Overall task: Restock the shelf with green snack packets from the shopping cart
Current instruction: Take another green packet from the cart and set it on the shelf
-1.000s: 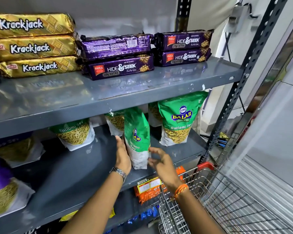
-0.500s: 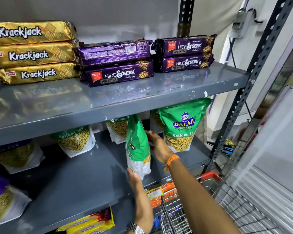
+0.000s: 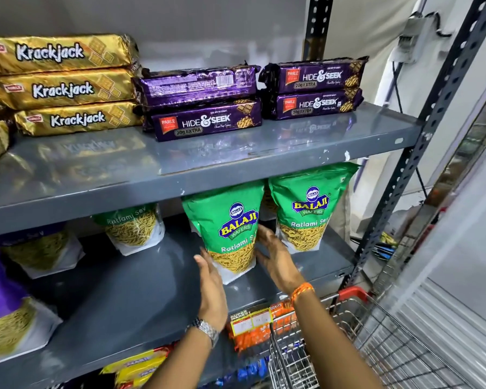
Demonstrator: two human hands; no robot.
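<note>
Two hands, mine, frame a green snack packet [image 3: 230, 234] standing upright on the middle shelf [image 3: 141, 290] of a grey metal rack. My left hand [image 3: 212, 290], a metal watch [image 3: 206, 331] at the wrist, lies flat against the packet's lower left edge, fingers straight and loose rather than curled around it. My right hand [image 3: 275, 256], an orange thread band [image 3: 300, 292] on the wrist, presses its spread fingers to the packet's right side, wedged between it and a second green packet [image 3: 306, 211] just beside it on the right. Neither hand closes on the bag; both steady it with flat palms.

Further left and deeper on the same shelf stands another green packet [image 3: 132, 226], its top hidden by the shelf above, with purple packets [image 3: 3, 293] at the far left edge.

On the upper shelf [image 3: 236, 155], gold Krackjack packs [image 3: 65, 85] lie stacked beside two piles of purple Hide & Seek packs [image 3: 205, 102].

Below my right forearm, the wire shopping cart [image 3: 348, 346] with its red handle sits close against the rack, and orange packs [image 3: 253, 324] show on the shelf underneath.
</note>
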